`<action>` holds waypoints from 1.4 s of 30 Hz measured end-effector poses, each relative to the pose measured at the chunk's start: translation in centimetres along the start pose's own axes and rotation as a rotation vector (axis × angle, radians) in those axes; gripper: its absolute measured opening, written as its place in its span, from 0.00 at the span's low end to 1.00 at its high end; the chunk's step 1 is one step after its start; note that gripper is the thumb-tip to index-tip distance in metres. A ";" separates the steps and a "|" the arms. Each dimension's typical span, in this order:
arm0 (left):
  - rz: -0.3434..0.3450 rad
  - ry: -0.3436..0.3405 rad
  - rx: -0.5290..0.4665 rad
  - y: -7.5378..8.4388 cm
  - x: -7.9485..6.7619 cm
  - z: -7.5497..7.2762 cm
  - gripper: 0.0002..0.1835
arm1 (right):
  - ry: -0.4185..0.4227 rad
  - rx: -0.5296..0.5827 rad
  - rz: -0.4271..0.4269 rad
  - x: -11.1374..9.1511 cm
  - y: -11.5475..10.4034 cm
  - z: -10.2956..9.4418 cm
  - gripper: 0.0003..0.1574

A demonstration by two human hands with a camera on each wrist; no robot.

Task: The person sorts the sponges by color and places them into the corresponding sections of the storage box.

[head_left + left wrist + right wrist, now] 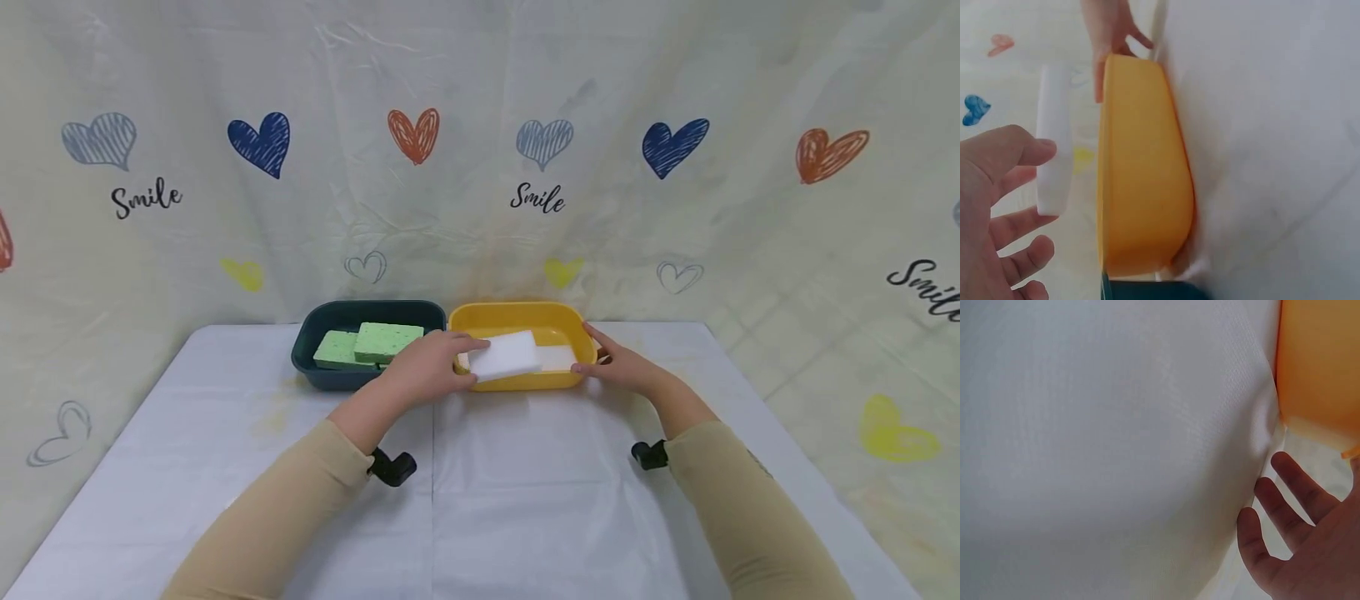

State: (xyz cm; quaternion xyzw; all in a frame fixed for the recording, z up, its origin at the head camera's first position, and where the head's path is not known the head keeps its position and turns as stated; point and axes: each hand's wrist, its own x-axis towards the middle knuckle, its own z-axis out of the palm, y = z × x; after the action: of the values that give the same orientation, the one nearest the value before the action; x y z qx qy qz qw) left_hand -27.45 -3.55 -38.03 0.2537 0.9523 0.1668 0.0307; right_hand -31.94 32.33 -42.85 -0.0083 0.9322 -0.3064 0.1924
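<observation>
Above the yellow basin (517, 381), my left hand (429, 367) pinches a white sponge block (506, 356) by its left end. In the left wrist view the thumb presses one face of the white block (1055, 144), fingers behind it, and the block stands apart from the basin's rim. A second white block (557, 357) lies inside the basin. My right hand (626, 367) holds the basin's right end at the rim, thumb in front. In the right wrist view, several of its fingers (1297, 528) spread away from the basin's wall.
A dark green basin (330, 380) stands directly left of the yellow one, with green sponges (388, 341) stacked in it. Both sit at the far edge of the white-covered table (525, 500). Behind hangs a sheet printed with hearts (414, 135).
</observation>
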 end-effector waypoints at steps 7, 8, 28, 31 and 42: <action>-0.063 -0.047 -0.007 0.7 4.5 0.5 0.28 | 0.006 -0.005 -0.042 0.1 -0.2 0.1 0.66; -0.066 -0.055 -0.009 0.7 5.0 0.6 0.28 | 0.006 -0.009 -0.053 0.1 -0.2 0.2 0.65; -0.085 -0.161 -0.062 3.2 8.9 2.9 0.29 | -0.003 0.002 -0.082 0.4 -1.3 0.5 0.69; -0.071 -0.133 -0.084 2.9 9.0 3.0 0.31 | -0.002 -0.003 -0.079 0.3 -1.2 0.4 0.69; 0.029 -0.095 -0.036 2.1 7.7 1.2 0.33 | 0.011 -0.004 -0.032 -0.1 0.0 0.0 0.70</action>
State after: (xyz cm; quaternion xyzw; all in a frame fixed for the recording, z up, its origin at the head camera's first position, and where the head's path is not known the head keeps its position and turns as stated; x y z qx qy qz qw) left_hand -32.94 2.29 -38.29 0.2744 0.9429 0.1719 0.0779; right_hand -31.82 32.40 -42.81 -0.0219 0.9337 -0.3076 0.1821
